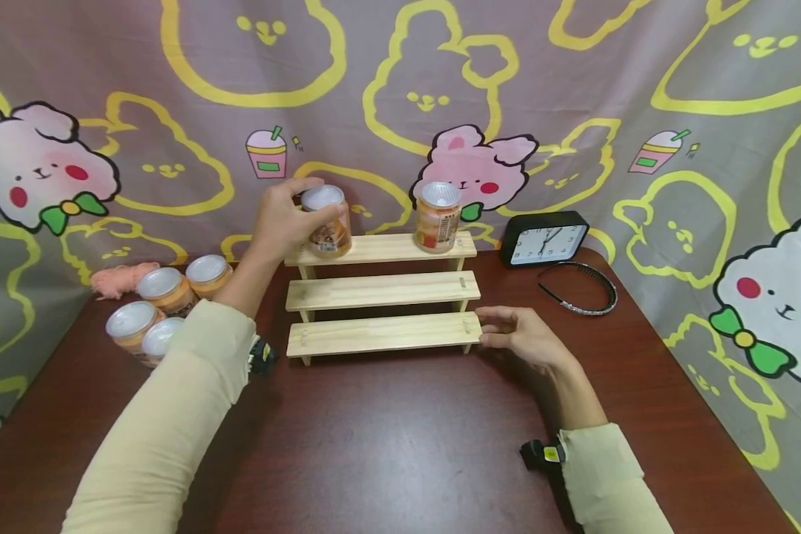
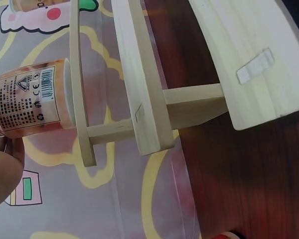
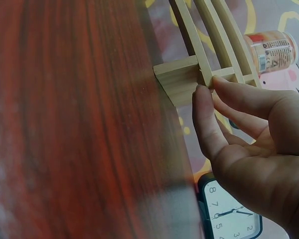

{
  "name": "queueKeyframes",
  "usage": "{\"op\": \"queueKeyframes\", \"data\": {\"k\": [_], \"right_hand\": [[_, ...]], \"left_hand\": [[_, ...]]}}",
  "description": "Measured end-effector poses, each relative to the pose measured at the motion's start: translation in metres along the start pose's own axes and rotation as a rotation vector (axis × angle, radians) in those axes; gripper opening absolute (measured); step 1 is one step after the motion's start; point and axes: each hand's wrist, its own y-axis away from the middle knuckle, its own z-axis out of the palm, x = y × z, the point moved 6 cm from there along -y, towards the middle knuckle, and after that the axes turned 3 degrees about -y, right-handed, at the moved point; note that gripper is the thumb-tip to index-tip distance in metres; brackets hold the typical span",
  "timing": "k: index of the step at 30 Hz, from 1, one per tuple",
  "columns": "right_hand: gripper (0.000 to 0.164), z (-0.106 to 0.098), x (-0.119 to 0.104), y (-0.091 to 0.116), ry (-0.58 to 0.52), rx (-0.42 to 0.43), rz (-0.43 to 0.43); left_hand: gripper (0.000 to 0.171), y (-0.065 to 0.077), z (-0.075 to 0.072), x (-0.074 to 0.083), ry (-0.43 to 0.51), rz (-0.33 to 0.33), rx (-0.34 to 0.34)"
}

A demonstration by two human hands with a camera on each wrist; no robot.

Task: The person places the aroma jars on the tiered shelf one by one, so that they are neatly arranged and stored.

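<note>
A three-tier wooden display rack (image 1: pixel 380 291) stands on the table. Around an orange-labelled canister with a clear-silver lid (image 1: pixel 334 231) curl the fingers of my left hand (image 1: pixel 283 219). This canister is upright at the left end of the top tier, and its base meets the board in the left wrist view. A matching canister (image 1: pixel 438 219) stands near the top tier's right end. With thumb and fingertip, my right hand (image 1: pixel 523 337) pinches the right end of the lowest tier; the right wrist view shows that hand (image 3: pixel 259 134) close up.
Several more canisters (image 1: pixel 163 289) cluster on the table at the left, beside a pink bundle (image 1: pixel 125 279). Right of the rack are a black-framed clock (image 1: pixel 545 241) and a headband (image 1: pixel 590 310). A patterned curtain (image 1: pixel 374 59) hangs behind the table (image 1: pixel 387 445).
</note>
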Motion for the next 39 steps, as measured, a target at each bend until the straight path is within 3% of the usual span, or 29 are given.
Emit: {"op": "queueKeyframes", "data": {"k": [21,30,39], "right_hand": [[0.053,-0.001,0.001,-0.001,0.001,0.009,-0.011],[0.053,0.001,0.0,0.001,-0.008,-0.002,-0.017],[0.053,0.001,-0.001,0.001,-0.01,0.004,-0.015]], "left_hand": [[0.066,0.002,-0.002,0.001,-0.013,0.01,0.025],[0.06,0.014,-0.019,-0.003,0.093,0.035,0.094],[0.06,0.029,-0.041,-0.015,0.063,0.046,0.11]]}}
